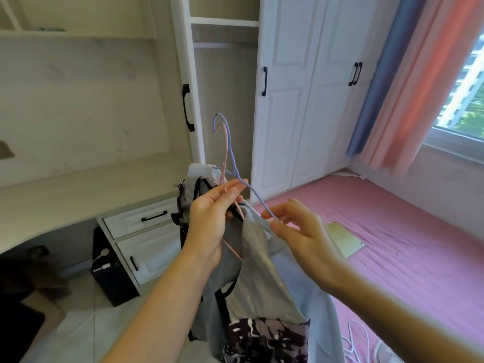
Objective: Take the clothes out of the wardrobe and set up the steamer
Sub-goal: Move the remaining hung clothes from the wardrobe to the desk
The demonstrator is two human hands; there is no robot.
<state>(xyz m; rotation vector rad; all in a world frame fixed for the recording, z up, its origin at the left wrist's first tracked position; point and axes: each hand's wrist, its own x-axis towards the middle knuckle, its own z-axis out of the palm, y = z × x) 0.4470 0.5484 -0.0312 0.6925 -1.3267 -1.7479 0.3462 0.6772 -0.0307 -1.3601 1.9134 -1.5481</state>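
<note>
Gripping the necks of a thin blue hanger (230,142) and a pink hanger (224,163), the left hand (212,221) holds up smooth grey clothes (259,281) near the open white wardrobe (225,82). The right hand (303,231) pinches the blue hanger's wiry arm. No writing is legible.

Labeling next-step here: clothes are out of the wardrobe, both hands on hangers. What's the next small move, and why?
Probably lay the bundle on the pink bed. The left hand pinches the pink hanger and blue hanger at their necks; the right hand touches the blue hanger's arm. The garments hang free, no steamer in view.
</note>
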